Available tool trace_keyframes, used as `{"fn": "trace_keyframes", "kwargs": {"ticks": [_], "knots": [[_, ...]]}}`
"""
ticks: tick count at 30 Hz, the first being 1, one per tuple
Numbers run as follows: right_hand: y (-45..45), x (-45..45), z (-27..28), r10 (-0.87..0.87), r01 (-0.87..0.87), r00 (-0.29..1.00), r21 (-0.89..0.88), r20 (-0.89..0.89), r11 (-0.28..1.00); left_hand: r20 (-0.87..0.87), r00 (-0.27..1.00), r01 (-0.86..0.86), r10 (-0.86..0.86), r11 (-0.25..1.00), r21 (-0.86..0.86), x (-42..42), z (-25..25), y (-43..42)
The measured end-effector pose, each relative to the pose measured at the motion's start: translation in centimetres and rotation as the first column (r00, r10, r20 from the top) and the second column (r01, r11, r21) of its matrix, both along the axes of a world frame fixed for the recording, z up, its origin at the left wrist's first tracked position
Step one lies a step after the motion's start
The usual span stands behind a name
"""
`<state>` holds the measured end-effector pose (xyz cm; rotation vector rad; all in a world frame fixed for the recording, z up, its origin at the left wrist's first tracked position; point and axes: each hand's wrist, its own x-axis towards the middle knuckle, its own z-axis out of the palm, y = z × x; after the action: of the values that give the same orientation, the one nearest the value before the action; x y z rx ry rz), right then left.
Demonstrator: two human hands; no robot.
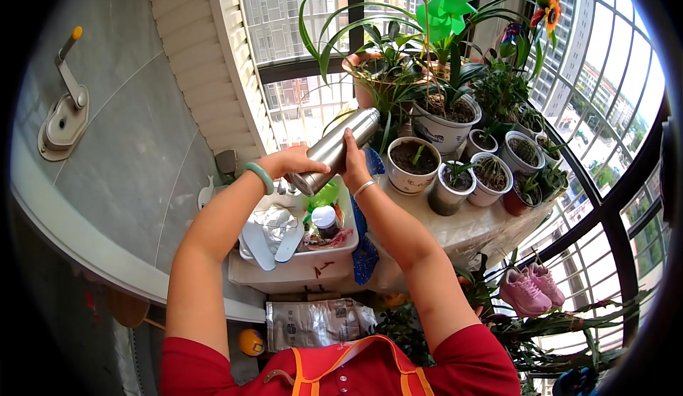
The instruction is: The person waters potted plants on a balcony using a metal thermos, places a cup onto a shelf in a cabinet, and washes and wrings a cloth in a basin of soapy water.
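My left hand and right hand, fingers partly curled, grip a stainless-steel flask; at six o'clock, a silver bag bears print too small to read.

Daylight floods in through the barred windows, glaring at the right; the steel flask gleams, the lower left lies dark, lines bow towards black edges.

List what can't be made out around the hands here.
In the head view:
Inside of the metal flask: hidden by its opaque wall.
Some fingers of the left hand and right hand: behind the flask.
Floor of the white tub: covered by its contents.
Small print on the silver bag: too small to read.
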<state>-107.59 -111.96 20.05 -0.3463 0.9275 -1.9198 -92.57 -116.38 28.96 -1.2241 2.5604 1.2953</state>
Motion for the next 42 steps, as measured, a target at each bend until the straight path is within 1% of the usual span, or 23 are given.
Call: {"fn": "trace_keyframes", "kwargs": {"ticks": [2, 4, 5, 6, 7, 8, 11, 13, 15, 16, 18, 19, 21, 22, 24, 26, 28, 30, 33, 36, 38, 41, 42], "knots": [[0.2, -0.3, -0.4, 0.012, -0.012, 1.0, 0.033, -0.011, 0.999, -0.007, 0.999, 0.035, -0.034, 0.999, 0.039, 0.1, -1.2, -0.1], [0.3, -0.4, -0.7, -0.088, 0.075, 0.968, -0.062, -0.234, 0.995, -0.158, 0.987, 0.048, -0.03, 0.992, 0.115, 0.5, -2.4, 0.9], [0.5, -0.4, -0.6, -0.091, 0.078, 0.968, -0.061, -0.233, 0.995, -0.169, 0.986, 0.019, 0.009, 0.986, 0.166, 0.6, -2.1, 1.9], [0.6, -0.5, -0.5, -0.117, 0.094, 0.938, -0.086, -0.327, 0.992, -0.166, 0.986, 0.024, 0.004, 0.986, 0.166, 0.7, -3.0, 1.9], [0.9, -0.6, -0.2, -0.145, 0.108, 0.897, -0.112, -0.418, 0.988, -0.25, 0.968, 0.008, 0.037, 0.984, 0.178, 0.7, -3.6, 2.1], [1.0, -0.5, 0.0, -0.15, 0.114, 0.896, -0.11, -0.417, 0.987, -0.331, 0.941, -0.007, 0.071, 0.982, 0.191, 0.7, -4.1, 2.2], [1.8, 0.5, 1.5, -0.264, 0.217, 0.778, -0.15, -0.57, 0.964, -0.387, 0.919, 0.027, 0.08, 0.964, 0.263, 1.2, -4.7, 2.5], [3.5, 1.4, 3.6, -0.26, 0.188, 0.746, -0.182, -0.613, 0.965, -0.423, 0.904, 0.073, 0.056, 0.957, 0.282, 1.5, -4.8, 3.0], [4.5, 2.1, 4.7, -0.287, 0.155, 0.678, -0.25, -0.677, 0.956, -0.537, 0.843, 0.142, 0.044, 0.943, 0.3, 2.1, -4.3, 4.4], [5.3, 2.3, 5.4, -0.238, 0.102, 0.68, -0.232, -0.693, 0.967, -0.539, 0.842, 0.155, 0.03, 0.943, 0.296, 2.4, -3.9, 5.4], [5.7, 2.0, 5.2, -0.268, 0.107, 0.597, -0.256, -0.756, 0.961, -0.601, 0.791, 0.071, 0.115, 0.958, 0.277, 2.7, -3.1, 7.4], [6.9, 2.1, 6.0, -0.275, 0.116, 0.589, -0.258, -0.76, 0.959, -0.651, 0.754, 0.109, 0.085, 0.962, 0.252, 2.9, -3.3, 7.8], [10.9, 2.5, 8.3, -0.088, -0.077, 0.69, -0.194, -0.719, 0.978, -0.693, 0.719, 0.167, 0.053, 0.955, 0.246, 3.1, -1.9, 9.9], [12.4, 2.6, 8.6, -0.052, -0.118, 0.672, -0.177, -0.738, 0.977, -0.733, 0.68, 0.214, 0.029, 0.948, 0.237, 3.0, -1.4, 10.7], [15.5, 2.9, 8.3, 0.01, -0.201, 0.712, -0.19, -0.702, 0.961, -0.716, 0.697, 0.239, 0.052, 0.924, 0.3, 2.7, -1.6, 11.6], [18.1, 3.1, 5.6, -0.016, -0.156, 0.711, -0.181, -0.703, 0.971, -0.813, 0.574, 0.389, 0.1, 0.84, 0.378, 2.1, -1.8, 12.8], [21.1, 3.8, 3.8, -0.047, -0.109, 0.709, -0.174, -0.704, 0.979, -0.832, 0.552, 0.425, 0.051, 0.841, 0.333, 1.2, -1.8, 13.5], [24.0, 4.9, 3.0, 0.065, -0.156, 0.835, -0.122, -0.547, 0.98, -0.809, 0.587, 0.416, 0.019, 0.85, 0.322, 0.1, -1.4, 14.4], [25.6, 5.1, 1.4, -0.072, -0.029, 0.783, -0.153, -0.617, 0.988, -0.839, 0.545, 0.467, 0.0, 0.831, 0.304, -2.0, -0.9, 16.5], [26.7, 4.0, 2.3, -0.205, 0.092, 0.798, -0.221, -0.567, 0.971, -0.859, 0.513, 0.536, 0.009, 0.778, 0.328, -4.4, -0.1, 18.7], [27.2, 2.0, 2.2, -0.286, 0.178, 0.752, -0.235, -0.594, 0.955, -0.858, 0.513, 0.555, 0.014, 0.757, 0.344, -6.9, 0.1, 19.8], [27.9, -0.8, 4.1, -0.424, 0.273, 0.793, -0.368, -0.438, 0.889, -0.84, 0.541, 0.56, 0.03, 0.732, 0.387, -10.9, 1.1, 21.2], [28.0, -1.2, 5.4, -0.485, 0.336, 0.811, -0.417, -0.328, 0.844, -0.848, 0.531, 0.571, -0.009, 0.743, 0.349, -12.9, 1.3, 21.1]]}}
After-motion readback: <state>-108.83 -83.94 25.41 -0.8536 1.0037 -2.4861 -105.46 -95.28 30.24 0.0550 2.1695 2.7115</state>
